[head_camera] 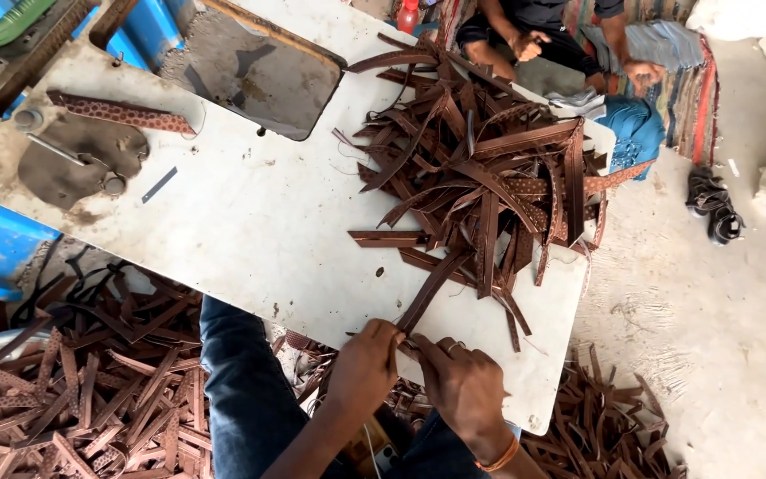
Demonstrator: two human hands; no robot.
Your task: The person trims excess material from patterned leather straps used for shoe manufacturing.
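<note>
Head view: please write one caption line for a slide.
Both hands, left and right, pinch one brown strap at the white table edge.

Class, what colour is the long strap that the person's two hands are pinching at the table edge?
Dark brown leather strap, seen in the head view.

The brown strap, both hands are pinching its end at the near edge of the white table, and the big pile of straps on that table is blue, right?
Not quite. The head view shows the pile of straps is brown, not blue. The rest holds: left hand and right hand pinch the brown strap at the white table edge.
</note>
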